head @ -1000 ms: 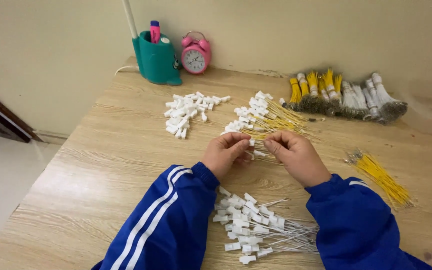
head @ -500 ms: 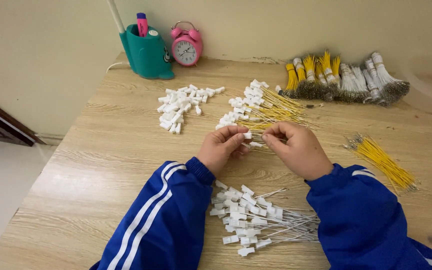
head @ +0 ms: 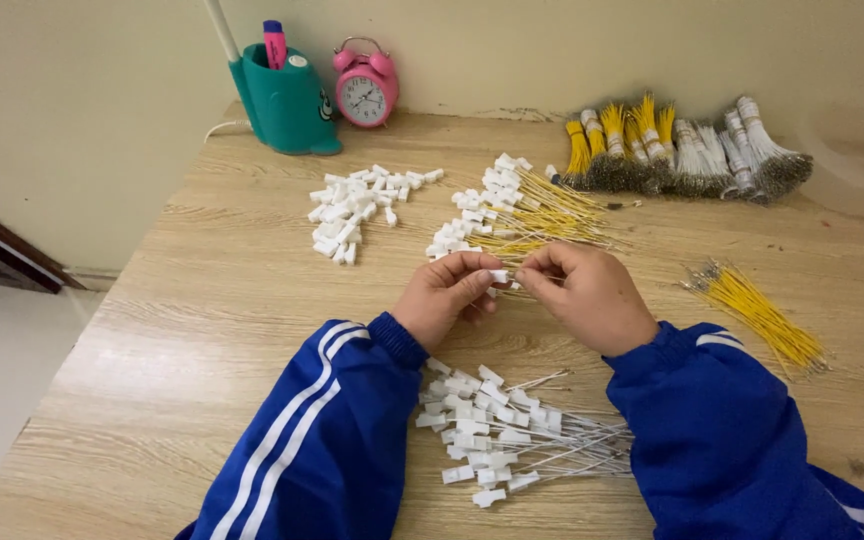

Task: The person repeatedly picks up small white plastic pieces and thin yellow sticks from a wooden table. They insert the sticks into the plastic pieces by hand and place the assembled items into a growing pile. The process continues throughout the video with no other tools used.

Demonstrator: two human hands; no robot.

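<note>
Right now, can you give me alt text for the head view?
Two hands in blue sleeves, left hand and right hand, pinch a small white connector over a wooden table. Piles of white connectors, yellow wires and wired connectors surround them.

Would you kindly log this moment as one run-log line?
left hand: pinches white connector | right hand: fingertips at connector | near: yellow-wire pile, white-wire pile | surface: wooden table

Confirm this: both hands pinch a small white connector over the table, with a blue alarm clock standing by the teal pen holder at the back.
Not quite: the alarm clock is pink, not blue, as the head view shows. The rest holds: the left hand and right hand pinch a small white connector, and the clock stands by the teal pen holder.
</note>
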